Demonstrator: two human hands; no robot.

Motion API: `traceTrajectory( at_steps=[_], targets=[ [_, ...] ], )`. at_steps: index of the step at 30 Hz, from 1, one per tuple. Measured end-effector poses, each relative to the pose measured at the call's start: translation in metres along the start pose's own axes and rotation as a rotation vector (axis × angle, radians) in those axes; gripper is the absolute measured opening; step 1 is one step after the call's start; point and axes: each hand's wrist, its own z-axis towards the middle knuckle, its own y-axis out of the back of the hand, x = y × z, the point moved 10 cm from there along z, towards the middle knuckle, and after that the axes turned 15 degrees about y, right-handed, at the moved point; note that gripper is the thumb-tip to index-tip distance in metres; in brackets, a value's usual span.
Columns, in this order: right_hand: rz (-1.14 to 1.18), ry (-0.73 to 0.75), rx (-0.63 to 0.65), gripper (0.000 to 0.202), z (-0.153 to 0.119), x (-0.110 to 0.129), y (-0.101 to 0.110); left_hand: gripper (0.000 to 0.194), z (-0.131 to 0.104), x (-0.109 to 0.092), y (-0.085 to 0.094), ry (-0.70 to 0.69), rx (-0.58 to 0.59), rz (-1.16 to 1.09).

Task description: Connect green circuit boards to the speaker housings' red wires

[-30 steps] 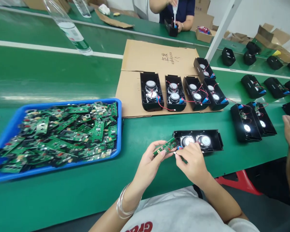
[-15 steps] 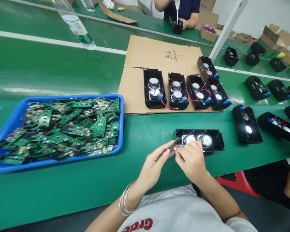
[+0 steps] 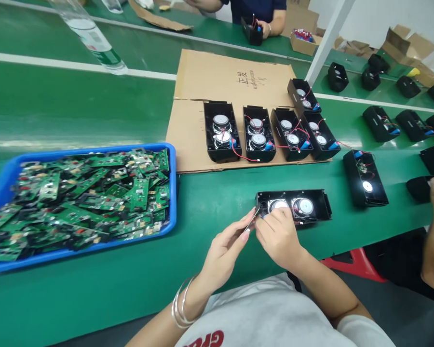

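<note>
While the green bench (image 3: 94, 284) spreads to both sides of the case (image 3: 320, 207), a cardboard sheet (image 3: 202, 77) lies beyond it and a blue tray (image 3: 172, 193) of loose boards sits well to its left. Laid lengthwise from left to right, the case has its open side up, showing two speakers (image 3: 304, 206). At its near side is the right hand (image 3: 280, 238), the closer of the two, fingers curled; their tips are hidden, so I cannot tell whether they pinch anything. Off its near left corner, the left hand (image 3: 226, 248) has thumb and fingers closed on the board (image 3: 253, 219). Seen almost edge-on, the board points from that grip up towards the case's left end, its long axis slanting across the case's own, its far end beside the right fingertips. Beyond the case, handwriting on the cardboard appears to read 正发, with smaller marks too blurred to read; nearer than the case, the shirt's red lettering (image 3: 206, 340) is cut off; far left of it, the bottle's label (image 3: 103, 54) is illegible.
</note>
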Motion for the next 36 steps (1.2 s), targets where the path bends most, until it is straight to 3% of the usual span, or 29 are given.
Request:
traceTrajectory(
  at_steps=[3,5,9,11,13,16,19,25,29,36],
  targets=[
    [0.032,0.007,0.032,0.032,-0.005,-0.003,0.005,0.026,0.003,0.004,0.002,0.085,0.012,0.045],
    [0.119,-0.027,0.005,0.025,-0.016,-0.015,0.021,0.024,0.004,0.010,0.003,0.161,0.054,0.015],
    [0.181,-0.317,-0.087,0.015,-0.065,-0.069,0.056,0.043,0.004,0.029,-0.003,0.320,0.188,-0.109],
    [0.144,-0.404,0.013,0.013,-0.088,-0.083,0.052,0.045,0.003,0.038,-0.015,0.385,0.272,-0.086],
    [0.140,-0.393,0.135,0.016,-0.099,-0.082,0.036,0.038,0.001,0.043,-0.035,0.426,0.372,-0.027],
    [0.189,-0.411,0.132,0.014,-0.105,-0.078,0.022,0.033,-0.001,0.042,-0.062,0.415,0.442,0.044],
    [0.246,-0.514,-0.002,0.013,-0.112,-0.086,0.026,0.028,0.004,0.031,-0.077,0.324,0.376,0.092],
    [0.380,-0.562,-0.147,0.006,-0.119,-0.099,0.029,0.022,0.021,0.009,-0.079,0.069,0.097,0.339],
    [0.472,-0.503,-0.184,0.003,-0.110,-0.097,0.021,0.024,0.027,0.007,-0.081,-0.009,0.014,0.446],
    [0.506,-0.431,-0.210,0.017,-0.103,-0.097,0.012,0.024,0.031,-0.006,-0.071,-0.107,-0.172,0.670]
  ],
)
